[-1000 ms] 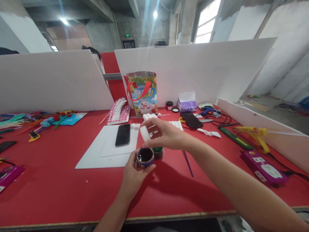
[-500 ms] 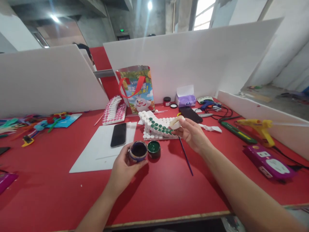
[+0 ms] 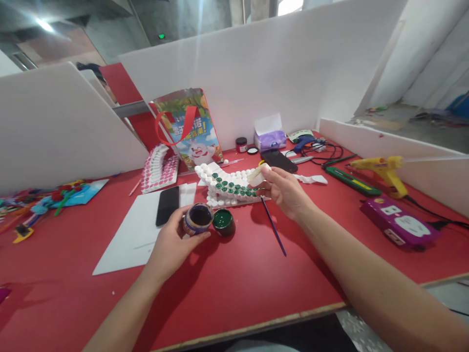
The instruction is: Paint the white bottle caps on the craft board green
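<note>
My left hand (image 3: 174, 239) is wrapped round a small paint jar (image 3: 196, 226) with dark paint inside and smears on its rim. Right beside it stands an open jar of green paint (image 3: 223, 222) on the red table. Farther right, my right hand (image 3: 284, 190) pinches a white round lid (image 3: 259, 175), tilted so that its cream-coloured face shows. Behind the lid, partly hidden by it, lies a white model (image 3: 214, 190) covered in small round pieces, several of them painted green. A thin purple paintbrush (image 3: 274, 227) lies below my right hand.
A black phone (image 3: 167, 205) lies on white sheets at left. Behind stand a colourful bag (image 3: 194, 132), a pink-dotted model (image 3: 159, 168) and purple tissues (image 3: 270, 139). At right are a yellow glue gun (image 3: 384, 171), a green cutter (image 3: 352, 182) and a purple box (image 3: 399, 222).
The camera view has shifted, so most things sit farther left and a little higher. Both hands keep hold of the same things, and the lid is turned slightly.
</note>
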A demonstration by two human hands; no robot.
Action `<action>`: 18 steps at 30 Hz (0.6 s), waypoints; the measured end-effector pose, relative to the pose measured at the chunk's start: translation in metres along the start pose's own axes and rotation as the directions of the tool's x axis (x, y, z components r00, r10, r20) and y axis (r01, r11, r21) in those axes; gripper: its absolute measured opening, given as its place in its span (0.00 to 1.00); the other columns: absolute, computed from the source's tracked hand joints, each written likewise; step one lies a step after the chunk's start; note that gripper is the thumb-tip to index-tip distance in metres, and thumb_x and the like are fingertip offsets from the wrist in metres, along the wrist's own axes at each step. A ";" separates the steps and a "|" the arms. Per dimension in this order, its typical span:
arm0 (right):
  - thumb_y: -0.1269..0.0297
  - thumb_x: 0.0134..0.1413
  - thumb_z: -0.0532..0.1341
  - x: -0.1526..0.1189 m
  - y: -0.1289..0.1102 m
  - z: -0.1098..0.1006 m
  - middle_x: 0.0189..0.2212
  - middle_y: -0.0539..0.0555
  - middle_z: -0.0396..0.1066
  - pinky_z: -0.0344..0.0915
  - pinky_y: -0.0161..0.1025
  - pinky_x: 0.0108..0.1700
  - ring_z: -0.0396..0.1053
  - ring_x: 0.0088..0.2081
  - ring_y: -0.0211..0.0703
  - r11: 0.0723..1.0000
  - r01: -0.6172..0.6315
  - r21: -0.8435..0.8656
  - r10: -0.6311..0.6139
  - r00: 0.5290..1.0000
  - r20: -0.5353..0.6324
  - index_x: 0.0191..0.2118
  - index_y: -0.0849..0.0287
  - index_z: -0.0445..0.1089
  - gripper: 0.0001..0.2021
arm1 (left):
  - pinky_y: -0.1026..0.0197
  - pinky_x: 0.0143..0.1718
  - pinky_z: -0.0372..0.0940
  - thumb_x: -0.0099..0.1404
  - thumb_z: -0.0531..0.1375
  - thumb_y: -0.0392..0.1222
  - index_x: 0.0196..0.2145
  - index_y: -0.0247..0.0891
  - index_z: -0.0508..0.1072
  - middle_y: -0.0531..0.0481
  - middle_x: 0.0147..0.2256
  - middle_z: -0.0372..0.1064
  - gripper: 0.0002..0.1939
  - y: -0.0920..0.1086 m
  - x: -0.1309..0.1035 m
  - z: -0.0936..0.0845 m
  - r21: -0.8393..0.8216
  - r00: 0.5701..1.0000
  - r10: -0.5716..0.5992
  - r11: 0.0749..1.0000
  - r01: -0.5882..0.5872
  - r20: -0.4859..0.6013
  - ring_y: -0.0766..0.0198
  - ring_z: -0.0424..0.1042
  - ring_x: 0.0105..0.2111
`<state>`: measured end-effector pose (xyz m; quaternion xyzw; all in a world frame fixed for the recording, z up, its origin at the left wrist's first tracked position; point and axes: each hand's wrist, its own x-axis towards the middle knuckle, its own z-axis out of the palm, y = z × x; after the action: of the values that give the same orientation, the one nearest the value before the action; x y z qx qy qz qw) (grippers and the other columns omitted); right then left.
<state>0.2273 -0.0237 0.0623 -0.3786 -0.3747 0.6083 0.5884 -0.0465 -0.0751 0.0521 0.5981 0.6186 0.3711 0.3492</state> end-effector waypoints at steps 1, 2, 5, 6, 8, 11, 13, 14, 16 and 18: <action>0.44 0.37 0.78 0.000 0.000 0.000 0.33 0.52 0.78 0.70 0.38 0.36 0.76 0.34 0.43 1.000 0.000 0.003 0.000 1.000 -0.002 0.33 0.55 0.74 0.24 | 0.46 0.56 0.69 0.47 0.75 0.54 0.53 0.41 0.72 0.43 0.51 0.76 0.37 -0.001 0.001 -0.001 0.013 1.000 0.006 1.000 -0.006 0.007 0.47 0.76 0.52; 0.44 0.37 0.78 0.000 0.000 0.000 0.34 0.52 0.78 0.70 0.39 0.36 0.76 0.34 0.43 1.000 0.000 0.005 0.000 1.000 -0.004 0.33 0.55 0.73 0.24 | 0.46 0.56 0.68 0.47 0.74 0.54 0.53 0.41 0.72 0.43 0.51 0.76 0.37 -0.003 0.002 -0.002 0.025 1.000 0.014 1.000 -0.015 0.014 0.47 0.75 0.52; 0.43 0.37 0.78 0.000 0.000 0.000 0.34 0.53 0.78 0.69 0.39 0.36 0.76 0.35 0.44 1.000 -0.003 -0.009 0.003 1.000 -0.009 0.32 0.55 0.73 0.24 | 0.45 0.57 0.66 0.50 0.74 0.54 0.55 0.42 0.71 0.43 0.53 0.75 0.37 -0.007 0.006 -0.004 0.065 0.998 0.048 0.997 -0.050 0.037 0.46 0.74 0.53; 0.43 0.37 0.78 0.000 0.000 0.000 0.34 0.53 0.78 0.69 0.39 0.35 0.76 0.34 0.43 1.000 -0.005 -0.016 0.005 1.000 -0.014 0.32 0.55 0.72 0.24 | 0.45 0.57 0.66 0.50 0.73 0.54 0.56 0.43 0.71 0.43 0.53 0.74 0.37 -0.008 0.007 -0.004 0.077 0.998 0.056 0.995 -0.059 0.042 0.46 0.74 0.53; 0.43 0.36 0.78 0.000 0.000 0.001 0.33 0.52 0.78 0.68 0.38 0.35 0.76 0.33 0.43 1.000 -0.009 -0.025 0.008 1.000 -0.027 0.31 0.55 0.72 0.25 | 0.46 0.57 0.65 0.51 0.73 0.53 0.56 0.43 0.70 0.43 0.54 0.74 0.37 -0.009 0.008 -0.005 0.096 0.996 0.068 0.993 -0.073 0.050 0.47 0.73 0.54; 0.43 0.36 0.78 0.000 0.000 0.001 0.34 0.53 0.79 0.68 0.37 0.35 0.76 0.33 0.43 1.000 -0.015 -0.027 0.014 0.999 -0.041 0.31 0.55 0.73 0.24 | 0.47 0.57 0.65 0.52 0.72 0.53 0.56 0.44 0.71 0.45 0.53 0.73 0.35 -0.006 0.009 -0.005 0.108 0.995 0.080 0.990 -0.085 0.055 0.48 0.73 0.53; 0.44 0.36 0.78 0.000 -0.001 0.001 0.34 0.53 0.79 0.68 0.37 0.35 0.75 0.33 0.42 1.000 -0.017 -0.024 0.016 0.999 -0.043 0.31 0.55 0.73 0.24 | 0.46 0.58 0.64 0.51 0.72 0.54 0.55 0.44 0.71 0.45 0.52 0.73 0.34 -0.004 0.009 -0.005 0.123 0.995 0.089 0.988 -0.095 0.054 0.48 0.73 0.52; 0.44 0.36 0.78 0.000 -0.001 0.001 0.34 0.53 0.79 0.68 0.37 0.35 0.75 0.32 0.42 1.000 -0.017 -0.023 0.016 0.999 -0.042 0.31 0.55 0.73 0.24 | 0.46 0.58 0.64 0.51 0.72 0.54 0.54 0.44 0.71 0.45 0.52 0.73 0.34 -0.003 0.008 -0.005 0.132 0.994 0.094 0.986 -0.100 0.049 0.48 0.73 0.52; 0.44 0.36 0.78 0.000 0.000 0.000 0.33 0.52 0.78 0.68 0.37 0.34 0.75 0.32 0.41 1.000 -0.014 -0.021 0.014 0.999 -0.040 0.31 0.55 0.73 0.24 | 0.46 0.57 0.64 0.51 0.71 0.54 0.54 0.44 0.72 0.45 0.52 0.73 0.34 0.000 0.009 -0.005 0.148 0.993 0.108 0.982 -0.113 0.046 0.47 0.73 0.51; 0.43 0.36 0.78 0.000 0.001 0.000 0.33 0.52 0.78 0.68 0.36 0.34 0.74 0.31 0.40 1.000 -0.010 -0.025 0.009 0.999 -0.035 0.32 0.55 0.73 0.24 | 0.46 0.57 0.64 0.51 0.71 0.54 0.54 0.44 0.72 0.45 0.52 0.72 0.33 0.003 0.009 -0.005 0.163 0.992 0.122 0.978 -0.127 0.043 0.48 0.73 0.51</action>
<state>0.2270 -0.0237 0.0615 -0.3983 -0.3700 0.5996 0.5873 -0.0501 -0.0663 0.0570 0.6685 0.6030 0.3297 0.2843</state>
